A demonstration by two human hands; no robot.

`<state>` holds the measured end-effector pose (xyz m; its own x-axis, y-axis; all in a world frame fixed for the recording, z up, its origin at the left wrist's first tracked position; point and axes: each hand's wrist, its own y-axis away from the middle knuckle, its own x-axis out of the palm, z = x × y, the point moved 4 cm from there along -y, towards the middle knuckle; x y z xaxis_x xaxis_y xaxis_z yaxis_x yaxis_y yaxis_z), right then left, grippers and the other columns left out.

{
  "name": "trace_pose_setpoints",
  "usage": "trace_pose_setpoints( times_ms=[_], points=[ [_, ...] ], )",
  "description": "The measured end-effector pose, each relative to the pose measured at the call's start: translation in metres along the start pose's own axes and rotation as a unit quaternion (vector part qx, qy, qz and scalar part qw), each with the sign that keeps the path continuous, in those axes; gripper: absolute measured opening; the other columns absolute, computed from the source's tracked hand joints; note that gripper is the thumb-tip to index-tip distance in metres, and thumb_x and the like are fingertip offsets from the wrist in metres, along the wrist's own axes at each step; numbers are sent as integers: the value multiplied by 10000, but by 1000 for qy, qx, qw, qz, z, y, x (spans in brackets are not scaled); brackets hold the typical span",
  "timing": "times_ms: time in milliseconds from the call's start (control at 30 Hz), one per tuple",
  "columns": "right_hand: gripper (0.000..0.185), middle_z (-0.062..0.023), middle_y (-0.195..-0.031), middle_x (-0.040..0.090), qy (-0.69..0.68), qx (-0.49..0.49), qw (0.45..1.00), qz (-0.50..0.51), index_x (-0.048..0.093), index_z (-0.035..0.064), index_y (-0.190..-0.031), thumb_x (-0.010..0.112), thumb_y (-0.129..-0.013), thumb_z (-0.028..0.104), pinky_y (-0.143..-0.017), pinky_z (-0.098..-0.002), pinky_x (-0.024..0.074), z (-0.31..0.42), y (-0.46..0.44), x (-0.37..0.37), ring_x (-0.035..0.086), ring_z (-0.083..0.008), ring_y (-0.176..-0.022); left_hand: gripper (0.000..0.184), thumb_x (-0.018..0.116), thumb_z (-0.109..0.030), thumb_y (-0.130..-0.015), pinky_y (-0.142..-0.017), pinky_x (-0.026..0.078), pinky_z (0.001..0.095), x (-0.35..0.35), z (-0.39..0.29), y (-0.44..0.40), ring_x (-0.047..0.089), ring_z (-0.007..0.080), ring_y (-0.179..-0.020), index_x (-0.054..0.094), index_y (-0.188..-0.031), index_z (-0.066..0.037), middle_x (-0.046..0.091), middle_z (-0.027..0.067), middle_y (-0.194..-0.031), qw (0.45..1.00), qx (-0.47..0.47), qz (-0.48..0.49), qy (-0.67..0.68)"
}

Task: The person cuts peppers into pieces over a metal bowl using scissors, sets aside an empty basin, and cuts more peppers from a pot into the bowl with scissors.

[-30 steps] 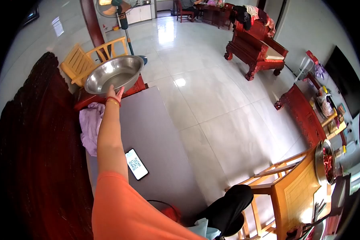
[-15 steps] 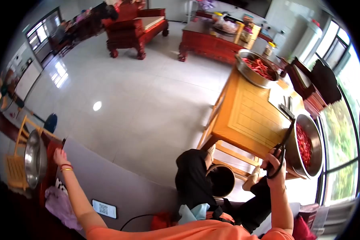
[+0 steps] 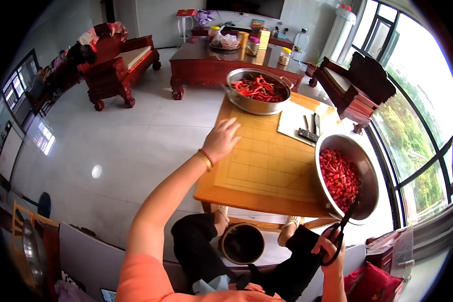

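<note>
The wooden worktop point(image 3: 267, 171) carries the wide metal bowl point(image 3: 368, 185) of cut red chillies point(image 3: 340, 177) at its four o'clock edge, and the metal pot point(image 3: 256, 106) of whole red chillies point(image 3: 259, 89) at twelve o'clock. The left hand point(image 3: 223, 140) is at ten o'clock by the worktop's left edge, fingers slightly spread and holding nothing, with open room between it and the bowl. At five o'clock, the right hand point(image 3: 331, 250) has its fingers curled round the black scissors point(image 3: 344, 226), whose blades point up towards the bowl's near rim.
</note>
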<state>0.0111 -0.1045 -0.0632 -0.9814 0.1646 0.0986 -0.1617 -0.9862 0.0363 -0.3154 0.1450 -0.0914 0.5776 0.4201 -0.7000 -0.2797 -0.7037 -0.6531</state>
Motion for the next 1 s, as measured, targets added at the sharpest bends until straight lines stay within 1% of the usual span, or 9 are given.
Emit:
trace_pose_setpoints(
  times_ms=[67, 200, 333, 500, 633, 800, 900, 967, 1000],
  points=[
    [117, -77, -566, 489, 6, -2, 999, -42, 466, -10, -760, 533, -765, 85, -509, -252, 437, 2, -1, -24, 506, -168, -482, 445, 603, -223, -804, -988, 332, 398, 46, -3, -43, 378, 327, -1199, 470, -1177, -21, 412, 179, -1288, 999, 27, 1, -40],
    [115, -74, -565, 481, -3, -33, 994, -107, 473, -8, -749, 522, -767, 95, -493, -256, 439, 3, -10, -71, 492, -156, -472, 652, 602, -296, -805, -1044, 263, 425, 109, -4, -108, 272, 324, -1291, 309, -1327, -35, 280, 174, -1404, 985, -37, 110, -125],
    [76, -62, -632, 493, 28, -76, 974, -211, 483, 13, -800, 513, -797, 82, -525, -231, 410, 6, -20, -120, 480, -130, -496, 684, 614, -332, -785, -1009, 271, 454, 158, 13, -141, 336, 283, -1245, 288, -1335, -87, 383, 113, -1328, 960, -99, 185, -188],
    [172, -35, -750, 477, 16, -110, 954, -278, 466, 33, -945, 546, -872, 166, -529, -220, 433, -20, -33, -196, 477, -93, -589, 450, 597, -206, -746, -956, 320, 462, 146, 17, -153, 418, 270, -1144, 443, -1150, -78, 472, 98, -1167, 949, -87, 194, -234],
    [174, -30, -743, 507, -16, -100, 946, -309, 472, 55, -957, 567, -863, 166, -479, -216, 439, -47, -49, -226, 506, -86, -531, 361, 567, -175, -713, -951, 341, 428, 159, 26, -152, 483, 285, -1073, 500, -1053, -76, 553, 129, -1082, 957, -113, 135, -232],
    [277, -85, -881, 579, 8, -117, 942, -315, 458, 54, -982, 557, -883, 293, -464, -239, 479, -60, -71, -266, 529, -101, -489, 191, 421, -133, -849, -909, 370, 416, 149, 7, -135, 530, 247, -977, 563, -967, -85, 597, 86, -978, 958, -99, 102, -250],
    [261, -22, -688, 542, 25, -83, 954, -286, 475, 62, -913, 590, -862, 291, -450, -231, 478, -49, -88, -269, 512, -92, -465, 178, 434, -146, -847, -861, 391, 405, 135, -22, -104, 544, 237, -927, 577, -940, -95, 600, 67, -915, 946, -17, 98, -309],
    [228, 31, -583, 457, 5, -69, 960, -270, 475, 79, -839, 606, -852, 264, -407, -211, 422, -42, -103, -266, 457, -74, -433, 156, 452, -160, -829, -767, 406, 384, 123, -42, -83, 549, 217, -854, 588, -871, -97, 602, 51, -836, 944, 23, 71, -321],
    [221, 50, -563, 404, 0, -65, 962, -264, 463, 95, -793, 624, -838, 240, -374, -208, 340, -44, -115, -271, 393, -60, -414, 151, 455, -160, -823, -747, 405, 378, 118, -52, -73, 547, 212, -834, 589, -853, -97, 602, 50, -820, 944, 35, 61, -321]
  ],
)
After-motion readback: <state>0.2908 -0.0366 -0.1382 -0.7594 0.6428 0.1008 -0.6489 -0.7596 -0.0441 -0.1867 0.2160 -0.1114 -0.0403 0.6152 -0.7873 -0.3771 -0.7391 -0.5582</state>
